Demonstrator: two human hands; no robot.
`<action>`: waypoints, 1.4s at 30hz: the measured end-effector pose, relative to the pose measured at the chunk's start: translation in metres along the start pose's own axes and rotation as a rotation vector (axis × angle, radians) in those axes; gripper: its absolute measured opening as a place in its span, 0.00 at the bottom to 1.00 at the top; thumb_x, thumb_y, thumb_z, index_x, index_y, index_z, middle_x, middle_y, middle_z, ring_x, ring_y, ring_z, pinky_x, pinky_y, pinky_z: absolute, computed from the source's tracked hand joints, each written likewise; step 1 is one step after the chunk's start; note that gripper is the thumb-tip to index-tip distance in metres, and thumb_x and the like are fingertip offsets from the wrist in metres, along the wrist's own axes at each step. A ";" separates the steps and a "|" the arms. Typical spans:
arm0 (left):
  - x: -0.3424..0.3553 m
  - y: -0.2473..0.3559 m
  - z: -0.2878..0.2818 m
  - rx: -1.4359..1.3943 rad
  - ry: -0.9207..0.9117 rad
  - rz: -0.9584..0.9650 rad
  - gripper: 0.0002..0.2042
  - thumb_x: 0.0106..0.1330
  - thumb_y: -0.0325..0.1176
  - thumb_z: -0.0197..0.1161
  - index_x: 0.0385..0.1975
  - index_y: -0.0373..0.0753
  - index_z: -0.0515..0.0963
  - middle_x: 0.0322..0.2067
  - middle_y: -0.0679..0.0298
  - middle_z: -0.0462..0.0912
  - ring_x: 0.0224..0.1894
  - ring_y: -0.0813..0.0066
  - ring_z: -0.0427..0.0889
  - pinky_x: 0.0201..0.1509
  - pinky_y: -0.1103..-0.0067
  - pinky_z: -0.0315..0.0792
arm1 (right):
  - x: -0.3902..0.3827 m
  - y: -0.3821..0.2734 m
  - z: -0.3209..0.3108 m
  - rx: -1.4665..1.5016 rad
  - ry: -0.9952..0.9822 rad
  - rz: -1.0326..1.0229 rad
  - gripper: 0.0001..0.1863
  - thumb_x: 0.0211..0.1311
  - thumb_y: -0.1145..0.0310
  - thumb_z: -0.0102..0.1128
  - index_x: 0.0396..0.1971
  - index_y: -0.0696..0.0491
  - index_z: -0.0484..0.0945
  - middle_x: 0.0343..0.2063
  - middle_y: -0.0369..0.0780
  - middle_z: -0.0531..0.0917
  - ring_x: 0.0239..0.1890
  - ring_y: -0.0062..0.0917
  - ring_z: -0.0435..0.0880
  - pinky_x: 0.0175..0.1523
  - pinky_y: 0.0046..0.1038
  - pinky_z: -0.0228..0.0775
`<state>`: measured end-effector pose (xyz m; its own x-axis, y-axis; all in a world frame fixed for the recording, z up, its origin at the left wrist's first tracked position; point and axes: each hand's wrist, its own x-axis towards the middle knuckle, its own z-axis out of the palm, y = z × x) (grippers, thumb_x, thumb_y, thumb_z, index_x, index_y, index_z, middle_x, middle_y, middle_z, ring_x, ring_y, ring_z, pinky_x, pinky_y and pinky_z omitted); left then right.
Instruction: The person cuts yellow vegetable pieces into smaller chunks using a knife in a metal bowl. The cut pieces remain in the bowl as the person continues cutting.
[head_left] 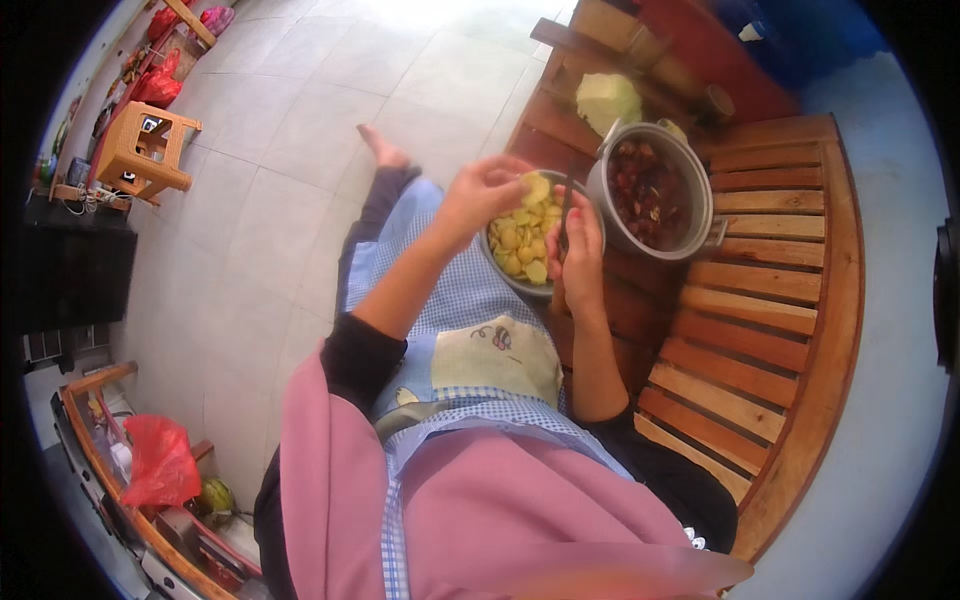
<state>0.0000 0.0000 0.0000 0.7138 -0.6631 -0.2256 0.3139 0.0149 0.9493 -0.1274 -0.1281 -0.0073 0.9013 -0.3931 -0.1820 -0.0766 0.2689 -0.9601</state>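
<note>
My left hand [488, 196] is over a metal bowl [507, 277], its fingers closed on a pale yellow potato piece [537, 188]. In my right hand [580, 255] is a knife [567, 205] with a dark blade, which points away from me beside the potato piece. Many peeled, cut potato pieces [515, 240] fill the bowl below both hands. To the right of the bowl stands a large metal pot [708, 212] with dark red chunks [648, 195] inside; I cannot tell what they are.
A pale green cabbage piece [608, 100] lies beyond the pot on the wooden slatted bench [740, 370]. A small jar [716, 102] stands behind. Far left on the tiled floor [270, 240] is a brown plastic stool [150, 150]. A red plastic bag [160, 460] sits at the lower left.
</note>
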 end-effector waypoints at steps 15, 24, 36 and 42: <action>-0.003 0.005 -0.001 0.021 -0.028 -0.018 0.12 0.58 0.29 0.67 0.40 0.31 0.79 0.35 0.56 0.84 0.37 0.74 0.83 0.44 0.80 0.77 | 0.006 0.007 0.003 -0.510 -0.024 -0.265 0.22 0.70 0.69 0.40 0.63 0.51 0.65 0.51 0.49 0.78 0.54 0.38 0.77 0.59 0.35 0.65; -0.004 -0.002 0.001 0.129 -0.082 -0.066 0.09 0.58 0.28 0.68 0.35 0.30 0.80 0.32 0.58 0.84 0.36 0.74 0.84 0.42 0.81 0.77 | 0.004 0.008 0.010 -0.675 0.067 -0.460 0.17 0.70 0.67 0.43 0.56 0.53 0.68 0.38 0.55 0.81 0.42 0.49 0.82 0.46 0.42 0.71; -0.013 -0.059 0.008 0.286 -0.331 -0.175 0.08 0.55 0.26 0.69 0.33 0.31 0.81 0.33 0.57 0.85 0.34 0.74 0.84 0.41 0.78 0.78 | -0.018 0.068 -0.028 -0.205 0.143 0.207 0.16 0.73 0.55 0.43 0.45 0.52 0.69 0.20 0.37 0.74 0.16 0.25 0.71 0.21 0.29 0.65; 0.019 -0.068 0.012 0.902 -0.069 0.164 0.08 0.52 0.27 0.69 0.33 0.35 0.84 0.34 0.51 0.84 0.37 0.62 0.84 0.43 0.72 0.78 | -0.018 0.057 -0.044 0.006 0.171 0.388 0.17 0.74 0.50 0.38 0.55 0.40 0.64 0.16 0.31 0.65 0.09 0.11 0.56 0.13 0.15 0.48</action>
<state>-0.0146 -0.0225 -0.0662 0.6578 -0.7482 -0.0868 -0.4165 -0.4573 0.7858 -0.1669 -0.1445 -0.0678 0.7225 -0.4017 -0.5627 -0.3935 0.4303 -0.8124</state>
